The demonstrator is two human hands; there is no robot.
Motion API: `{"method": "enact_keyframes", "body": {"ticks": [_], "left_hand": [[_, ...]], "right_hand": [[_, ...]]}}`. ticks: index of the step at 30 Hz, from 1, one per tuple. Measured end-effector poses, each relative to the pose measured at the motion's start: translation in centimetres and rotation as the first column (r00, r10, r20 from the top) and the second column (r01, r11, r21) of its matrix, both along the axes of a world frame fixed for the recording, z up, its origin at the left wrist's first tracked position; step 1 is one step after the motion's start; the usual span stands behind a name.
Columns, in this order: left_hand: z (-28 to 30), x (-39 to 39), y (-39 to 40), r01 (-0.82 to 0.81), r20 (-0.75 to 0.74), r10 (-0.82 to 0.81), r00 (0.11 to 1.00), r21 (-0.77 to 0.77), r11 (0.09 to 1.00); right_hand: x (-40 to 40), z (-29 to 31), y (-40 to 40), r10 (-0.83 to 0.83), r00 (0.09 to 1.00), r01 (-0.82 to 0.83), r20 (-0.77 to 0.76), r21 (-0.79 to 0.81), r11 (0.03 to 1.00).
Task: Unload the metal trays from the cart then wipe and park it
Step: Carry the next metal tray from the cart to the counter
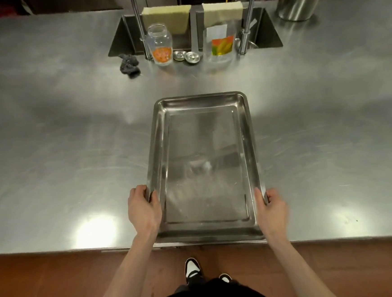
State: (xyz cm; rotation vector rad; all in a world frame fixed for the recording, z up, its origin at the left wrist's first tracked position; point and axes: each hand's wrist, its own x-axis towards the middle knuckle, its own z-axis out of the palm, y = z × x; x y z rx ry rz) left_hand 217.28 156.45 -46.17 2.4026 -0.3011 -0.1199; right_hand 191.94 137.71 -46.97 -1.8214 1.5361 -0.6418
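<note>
- So the metal tray [203, 168] is lying flat on the steel desk [62, 159], empty, with its near short edge right at the desk's front lip.
- Long axis runs straight away from the person, toward the sink [120, 37] at the back. That's the bit that matters: any push just slides it lengthwise, deeper onto the desk.
- Left hand [143, 211] is on the left long rim near the close corner, right hand [271, 209] mirrors it on the right rim. Fingers on both are wrapped round the rim, thumbs on top, so clamped on the tray.
- Neither hand is nearer, it's a pretty even two-handed hold.
- Loads of bare desk ahead; the glass jar [160, 44] and dark scouring pad [129, 64] are well apart from the far end.
- My guess: it's being set down, letting go comes next. Cart isn't in shot.
</note>
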Motion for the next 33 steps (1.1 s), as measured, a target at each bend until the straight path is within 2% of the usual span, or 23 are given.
{"method": "enact_keyframes", "body": {"ticks": [8,13,24,33], "left_hand": [[-2.6,0.7,-0.3,-0.001,0.004,0.001,1.000,0.000,1.000],[-3.5,0.7,-0.1,-0.009,-0.045,0.010,0.999,0.014,1.000],[-3.9,1.1,-0.5,-0.003,-0.070,0.004,0.998,0.007,1.000],[-4.3,0.2,-1.1,0.001,-0.070,-0.001,0.998,-0.011,1.000]], "right_hand": [[0.6,-1.8,0.6,-0.060,0.994,0.061,-0.095,0.009,0.998],[0.8,-2.3,0.8,-0.066,0.990,0.070,-0.128,0.025,0.997],[1.5,-2.8,0.9,-0.066,0.973,0.048,-0.221,-0.090,0.995],[1.5,-3.7,-0.5,-0.014,0.988,-0.005,-0.153,-0.122,0.993]]}}
